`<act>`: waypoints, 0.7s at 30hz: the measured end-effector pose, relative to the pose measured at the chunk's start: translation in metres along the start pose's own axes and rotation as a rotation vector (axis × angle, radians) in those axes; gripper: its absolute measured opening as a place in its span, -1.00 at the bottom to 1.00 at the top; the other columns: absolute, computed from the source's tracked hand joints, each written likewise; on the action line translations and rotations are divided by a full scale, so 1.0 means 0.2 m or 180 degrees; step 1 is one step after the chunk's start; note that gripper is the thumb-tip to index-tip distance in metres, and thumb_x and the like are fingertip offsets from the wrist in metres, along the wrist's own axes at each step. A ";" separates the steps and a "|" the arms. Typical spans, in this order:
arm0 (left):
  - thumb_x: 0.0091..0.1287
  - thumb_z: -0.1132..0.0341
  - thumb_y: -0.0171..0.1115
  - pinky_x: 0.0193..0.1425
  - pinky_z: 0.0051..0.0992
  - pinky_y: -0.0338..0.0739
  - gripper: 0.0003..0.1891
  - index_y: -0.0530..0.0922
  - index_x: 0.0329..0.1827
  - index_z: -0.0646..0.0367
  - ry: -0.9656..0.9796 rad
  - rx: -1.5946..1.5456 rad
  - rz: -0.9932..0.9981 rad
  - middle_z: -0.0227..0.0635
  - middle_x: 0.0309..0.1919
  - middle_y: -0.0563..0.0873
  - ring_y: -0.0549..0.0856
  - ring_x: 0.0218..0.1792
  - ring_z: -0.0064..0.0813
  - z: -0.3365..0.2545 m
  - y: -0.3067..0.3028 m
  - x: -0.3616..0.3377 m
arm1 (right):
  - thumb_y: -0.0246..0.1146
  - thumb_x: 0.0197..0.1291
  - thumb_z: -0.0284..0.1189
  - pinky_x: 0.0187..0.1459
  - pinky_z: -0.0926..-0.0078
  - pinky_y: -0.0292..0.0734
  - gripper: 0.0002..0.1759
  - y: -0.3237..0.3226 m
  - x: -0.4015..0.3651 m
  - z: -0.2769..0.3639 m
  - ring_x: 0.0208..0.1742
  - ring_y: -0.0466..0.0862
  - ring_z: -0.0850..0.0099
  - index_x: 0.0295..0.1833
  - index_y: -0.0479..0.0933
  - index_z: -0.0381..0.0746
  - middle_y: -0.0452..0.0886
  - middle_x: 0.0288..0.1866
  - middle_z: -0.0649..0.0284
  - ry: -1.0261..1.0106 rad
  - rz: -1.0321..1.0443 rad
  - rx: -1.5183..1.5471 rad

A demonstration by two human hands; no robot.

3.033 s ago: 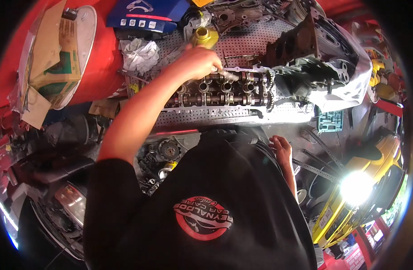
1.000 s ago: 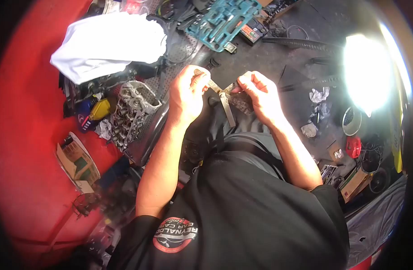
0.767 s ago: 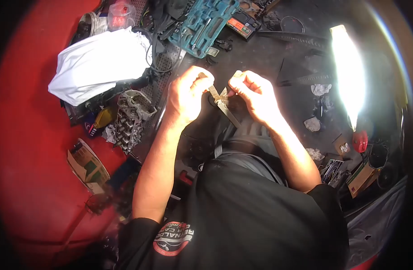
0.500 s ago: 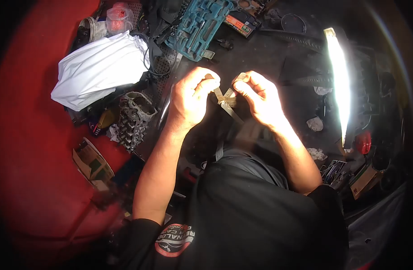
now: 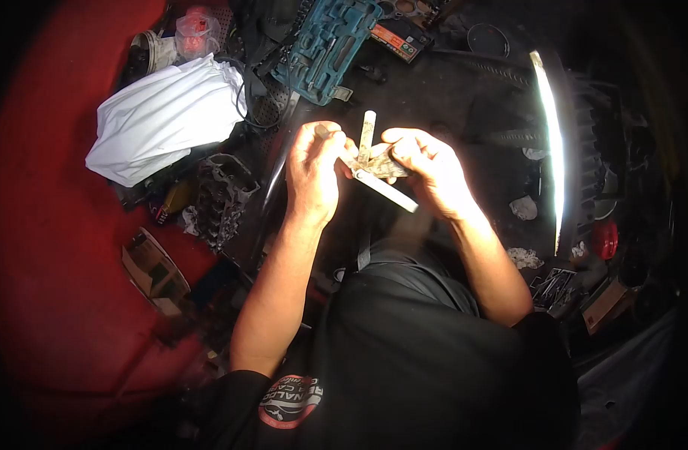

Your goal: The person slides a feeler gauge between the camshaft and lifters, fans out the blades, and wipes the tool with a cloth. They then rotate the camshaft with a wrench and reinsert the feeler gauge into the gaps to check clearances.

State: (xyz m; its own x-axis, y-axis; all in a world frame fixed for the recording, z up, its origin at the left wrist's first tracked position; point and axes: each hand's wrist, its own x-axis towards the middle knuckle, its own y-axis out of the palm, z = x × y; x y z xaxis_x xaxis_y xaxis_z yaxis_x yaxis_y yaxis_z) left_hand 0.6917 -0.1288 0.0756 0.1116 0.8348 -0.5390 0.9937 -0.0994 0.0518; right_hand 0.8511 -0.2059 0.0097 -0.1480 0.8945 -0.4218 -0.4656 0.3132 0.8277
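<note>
Between my hands, over the dark bench, is a feeler gauge (image 5: pixel 387 192) with several narrow metal blades fanned out. One blade points up and away, and a long one slants down to the right. My left hand (image 5: pixel 312 174) pinches a blade at the gauge's left side between thumb and fingers. My right hand (image 5: pixel 437 171) grips the bundled part on the right, thumb on top and fingers curled round. Those fingers cover part of the gauge.
A teal tool case (image 5: pixel 330 49) lies beyond my hands, beside an orange-black box (image 5: pixel 398 41). White cloth (image 5: pixel 171 120) and a metal engine part (image 5: pixel 225 196) are at left. A bright lamp strip (image 5: pixel 551 142) stands at right, near crumpled paper (image 5: pixel 524 208) and small tools (image 5: pixel 555 289).
The gauge has turned and its blades have spread, with one now pointing upward. My right hand has moved slightly down. The blades look brighter.
</note>
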 end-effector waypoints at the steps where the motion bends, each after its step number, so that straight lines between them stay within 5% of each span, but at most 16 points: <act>1: 0.38 0.47 0.18 -0.39 -0.58 0.52 -0.69 0.45 0.16 0.28 0.0116 0.0169 0.0000 -0.27 -0.40 0.67 0.61 -0.48 -0.59 0.01 0.00 0.00 | 0.27 0.35 -0.48 -0.01 0.54 0.57 -0.71 -0.02 0.00 -0.02 -0.12 0.66 0.54 0.13 0.55 -0.35 0.73 -0.06 0.18 -0.0064 0.0052 -0.0065; 3: 0.36 0.50 0.20 -0.32 -0.57 0.57 -0.54 0.36 0.31 0.27 0.0350 0.0512 -0.0008 -0.24 -0.38 0.67 0.63 -0.46 -0.56 0.02 0.01 0.01 | 0.26 0.35 -0.49 -0.01 0.56 0.54 -0.73 0.00 0.00 -0.01 -0.11 0.65 0.57 0.11 0.55 -0.34 0.73 -0.07 0.21 -0.0013 -0.0010 -0.0350; 4: 0.32 0.57 0.22 -0.19 -0.54 0.61 -0.31 0.16 0.50 0.23 0.0264 0.0309 0.0077 -0.24 -0.35 0.67 0.66 -0.38 -0.53 0.01 0.02 0.00 | 0.26 0.34 -0.49 -0.02 0.57 0.54 -0.73 0.00 0.00 -0.01 -0.12 0.65 0.57 0.10 0.55 -0.34 0.73 -0.08 0.21 -0.0071 -0.0079 -0.0451; 8: 0.25 0.66 0.26 -0.09 -0.51 0.62 -0.11 -0.02 0.61 0.18 0.0777 0.1282 0.0380 -0.26 -0.31 0.65 0.65 -0.26 -0.53 -0.05 0.05 -0.06 | 0.28 0.33 -0.50 -0.09 0.60 0.55 -0.77 0.01 0.01 -0.02 -0.18 0.65 0.59 0.05 0.58 -0.35 0.74 -0.14 0.22 -0.0107 -0.0294 -0.0632; 11: 0.25 0.66 0.22 -0.05 -0.49 0.65 -0.09 -0.11 0.61 0.21 0.1262 0.1878 0.0317 -0.19 -0.31 0.68 0.67 -0.36 -0.50 0.03 0.00 -0.06 | 0.31 0.31 -0.49 -0.15 0.61 0.55 -0.79 0.03 0.01 -0.01 -0.23 0.65 0.59 0.00 0.60 -0.36 0.74 -0.18 0.22 -0.0121 -0.0411 -0.0737; 15: 0.21 0.53 0.38 -0.09 -0.49 0.63 -0.03 -0.06 0.62 0.14 0.1099 0.2488 -0.0361 -0.13 -0.06 0.65 0.64 -0.15 -0.48 0.04 0.00 -0.11 | 0.33 0.29 -0.47 -0.18 0.61 0.55 -0.80 0.03 0.02 -0.04 -0.25 0.65 0.59 -0.05 0.61 -0.36 0.74 -0.21 0.24 -0.0172 -0.0471 -0.1100; 16: 0.13 0.47 0.48 0.16 -0.28 0.51 0.03 0.01 0.62 0.08 0.0990 0.2782 -0.0748 -0.16 0.06 0.58 0.56 0.07 -0.28 0.02 0.00 -0.13 | 0.34 0.29 -0.46 -0.18 0.61 0.54 -0.79 0.03 0.02 -0.04 -0.25 0.64 0.60 -0.04 0.61 -0.36 0.73 -0.21 0.24 -0.0109 -0.0431 -0.1169; 19: 0.13 0.43 0.43 0.23 -0.24 0.35 -0.34 0.46 0.36 0.10 0.2689 0.4445 -0.0682 -0.16 0.07 0.59 0.55 0.06 -0.18 -0.13 -0.04 -0.16 | 0.36 0.29 -0.43 -0.18 0.61 0.54 -0.75 0.05 0.03 -0.04 -0.25 0.64 0.60 -0.01 0.60 -0.35 0.73 -0.20 0.24 0.0040 -0.0246 -0.1258; 21: 0.19 0.44 0.33 0.15 -0.22 0.38 -0.66 0.65 0.06 0.11 0.2885 0.4071 -0.0015 -0.29 -0.12 0.64 0.56 0.03 -0.21 -0.21 -0.03 -0.13 | 0.36 0.29 -0.40 -0.18 0.61 0.54 -0.72 0.07 0.04 -0.07 -0.24 0.63 0.60 0.01 0.59 -0.35 0.72 -0.19 0.24 0.0191 -0.0024 -0.1144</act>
State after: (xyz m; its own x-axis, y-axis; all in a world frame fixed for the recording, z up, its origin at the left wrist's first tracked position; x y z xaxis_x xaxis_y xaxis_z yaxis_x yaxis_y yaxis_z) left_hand 0.6825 -0.1268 0.1254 0.5446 0.8246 0.1530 0.3789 -0.0792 -0.9221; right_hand 0.8317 -0.1987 0.0136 -0.1892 0.8690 -0.4572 -0.7422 0.1783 0.6460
